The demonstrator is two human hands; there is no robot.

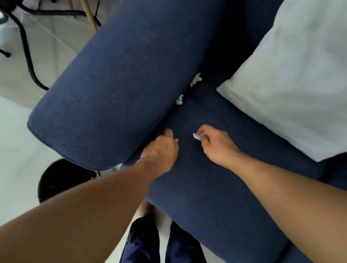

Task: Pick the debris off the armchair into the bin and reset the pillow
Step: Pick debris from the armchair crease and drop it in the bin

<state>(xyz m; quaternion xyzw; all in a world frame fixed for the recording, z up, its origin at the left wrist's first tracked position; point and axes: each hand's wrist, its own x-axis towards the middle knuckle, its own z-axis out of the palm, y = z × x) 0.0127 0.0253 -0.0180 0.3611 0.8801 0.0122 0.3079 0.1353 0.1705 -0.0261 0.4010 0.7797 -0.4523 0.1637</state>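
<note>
A dark blue armchair [205, 185] fills the view, its seat cushion below me and its left armrest [127, 70] slanting up. A white pillow [308, 75] lies at the seat's far right. My right hand [216, 146] rests on the seat and pinches a small white paper scrap [196, 136] between its fingertips. My left hand [163, 151] hovers just left of it near the armrest, fingers curled, with nothing visible in them. Two crumpled white paper bits [196, 79] [179, 100] lie in the gap along the armrest. A black bin [62, 177] stands on the floor, partly hidden by my left arm.
White tiled floor [7, 150] spreads to the left. A chair with wooden legs [88, 12] and black metal furniture legs [26, 45] stand at the top left. My legs in dark trousers [160, 249] are in front of the seat's edge.
</note>
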